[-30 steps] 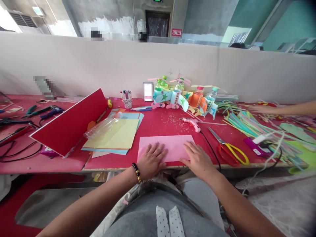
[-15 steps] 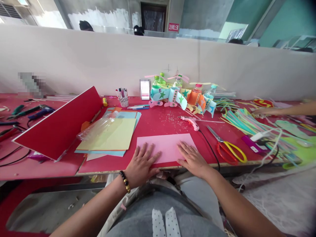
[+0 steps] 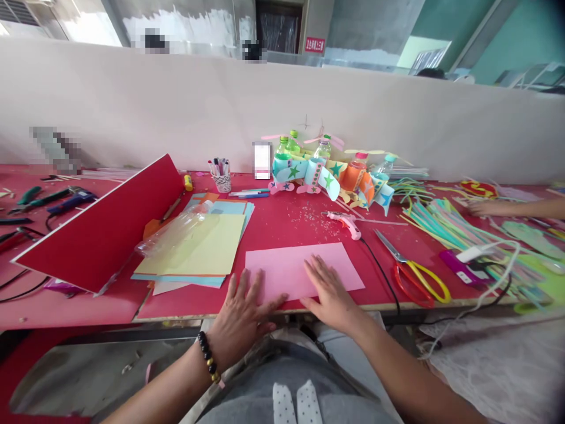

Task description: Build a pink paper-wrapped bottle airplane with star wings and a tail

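Observation:
A pink sheet of paper [image 3: 278, 265] lies flat near the front edge of the red table. My left hand [image 3: 242, 312], fingers spread, rests at the sheet's left front corner; a beaded bracelet circles that wrist. On the middle of the sheet lies my right hand [image 3: 329, 291], fingers stretched out. To the left is a stack of coloured paper [image 3: 212, 244], yellow on top, with a clear plastic bottle [image 3: 170, 232] lying across it. A pink glue gun [image 3: 346, 222] rests beyond the sheet, and scissors with red and yellow handles [image 3: 412, 271] lie to its right.
Bottle-and-paper helicopters [image 3: 326, 168] stand at the back beside a phone [image 3: 262, 160] and a pen cup [image 3: 221, 178]. A red board [image 3: 110, 224] leans at left, near pliers [image 3: 44, 200]. Right are a purple power strip [image 3: 463, 268], coloured strips [image 3: 441, 224] and another person's hand [image 3: 485, 207].
My right hand has slid left across the pink sheet, uncovering its right end. My left hand has shifted slightly left and toward me. The view has tilted a little.

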The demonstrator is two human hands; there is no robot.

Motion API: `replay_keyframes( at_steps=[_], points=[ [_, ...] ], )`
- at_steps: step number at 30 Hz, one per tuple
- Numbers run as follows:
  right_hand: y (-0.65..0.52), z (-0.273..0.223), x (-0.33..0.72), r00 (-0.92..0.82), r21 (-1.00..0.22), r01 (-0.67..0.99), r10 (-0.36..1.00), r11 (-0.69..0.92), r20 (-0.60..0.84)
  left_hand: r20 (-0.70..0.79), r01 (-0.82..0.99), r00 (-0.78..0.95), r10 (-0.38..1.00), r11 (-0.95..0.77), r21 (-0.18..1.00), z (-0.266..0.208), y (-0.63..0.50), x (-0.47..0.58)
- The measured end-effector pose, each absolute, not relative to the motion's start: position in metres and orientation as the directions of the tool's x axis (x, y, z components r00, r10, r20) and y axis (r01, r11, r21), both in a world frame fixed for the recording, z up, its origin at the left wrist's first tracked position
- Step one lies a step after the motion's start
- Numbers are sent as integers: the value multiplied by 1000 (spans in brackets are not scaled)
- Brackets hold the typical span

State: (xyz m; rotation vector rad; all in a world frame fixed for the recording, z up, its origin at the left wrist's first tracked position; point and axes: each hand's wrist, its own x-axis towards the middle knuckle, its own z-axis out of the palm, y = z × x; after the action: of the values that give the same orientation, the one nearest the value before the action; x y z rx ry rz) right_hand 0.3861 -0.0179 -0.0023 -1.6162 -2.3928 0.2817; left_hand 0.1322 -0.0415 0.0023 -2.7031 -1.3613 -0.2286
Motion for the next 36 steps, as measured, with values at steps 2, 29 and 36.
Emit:
replay_keyframes(
  at_steps=[2,29,36],
  points=[
    [-18,1,368,-359,-341,868,931,360,67,150,795,602,784,-606,-23,8,-39,137],
    [-10,4,494,-81,-479,874,997,80,17,65,599,800,597,-801,-11,6,-22,118],
    [-21,5,459,-166,-380,886,946,268,279,131,623,780,613,-779,-64,2,-20,120]
  ],
)
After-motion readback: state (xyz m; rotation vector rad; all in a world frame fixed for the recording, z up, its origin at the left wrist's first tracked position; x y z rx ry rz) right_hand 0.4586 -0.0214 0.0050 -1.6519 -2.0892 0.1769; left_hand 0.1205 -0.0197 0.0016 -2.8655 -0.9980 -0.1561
